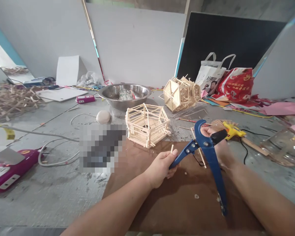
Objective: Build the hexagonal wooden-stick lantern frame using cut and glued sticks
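My left hand [161, 164] is closed around one handle of a blue pipe cutter [215, 170]. A short, thin wooden stick [172, 148] pokes up at its thumb. The cutter's handles are spread, and its longer one hangs toward me over a brown board [142, 193]. Behind the cutter's hooked head, my right hand [223, 152] has its fingers curled in; they appear to grip the head, though much of that grip is hidden. Another thin stick [203, 159] slants behind the cutter. Beyond the board's far edge sits a hexagonal stick frame [147, 126].
A finished-looking stick model [179, 95] and a steel bowl [108, 95] stand farther back. Right of my hands lies a yellow glue gun [232, 130] near a clear jar [282, 147]. A purple power strip [27, 159] with cables is at left, near a stick pile [12, 101].
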Demonstrator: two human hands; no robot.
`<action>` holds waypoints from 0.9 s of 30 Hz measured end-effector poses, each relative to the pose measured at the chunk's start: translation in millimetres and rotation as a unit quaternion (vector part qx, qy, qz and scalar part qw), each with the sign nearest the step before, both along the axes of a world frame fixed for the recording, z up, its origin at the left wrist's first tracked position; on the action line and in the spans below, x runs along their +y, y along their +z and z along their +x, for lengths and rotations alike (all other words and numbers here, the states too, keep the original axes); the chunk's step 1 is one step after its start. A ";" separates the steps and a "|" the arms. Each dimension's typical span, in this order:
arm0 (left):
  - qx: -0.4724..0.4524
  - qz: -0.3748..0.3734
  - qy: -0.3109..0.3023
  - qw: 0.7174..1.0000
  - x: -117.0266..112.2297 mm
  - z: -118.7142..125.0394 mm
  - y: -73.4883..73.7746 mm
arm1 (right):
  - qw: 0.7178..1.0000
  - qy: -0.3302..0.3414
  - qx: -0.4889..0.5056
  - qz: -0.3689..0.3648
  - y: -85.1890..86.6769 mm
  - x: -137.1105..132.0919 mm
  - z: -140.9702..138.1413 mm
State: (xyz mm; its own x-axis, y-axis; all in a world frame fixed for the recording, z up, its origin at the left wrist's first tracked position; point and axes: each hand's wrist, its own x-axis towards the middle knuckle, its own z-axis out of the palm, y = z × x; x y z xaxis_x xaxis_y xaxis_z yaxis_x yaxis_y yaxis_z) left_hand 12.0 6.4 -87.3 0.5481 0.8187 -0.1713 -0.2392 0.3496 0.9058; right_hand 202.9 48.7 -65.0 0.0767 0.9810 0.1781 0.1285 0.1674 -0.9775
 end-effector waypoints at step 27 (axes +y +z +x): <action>0.009 0.020 0.147 0.989 4.1 1.2 -4.9 | 0.953 0.001 0.303 0.025 16.7 10.6 31.9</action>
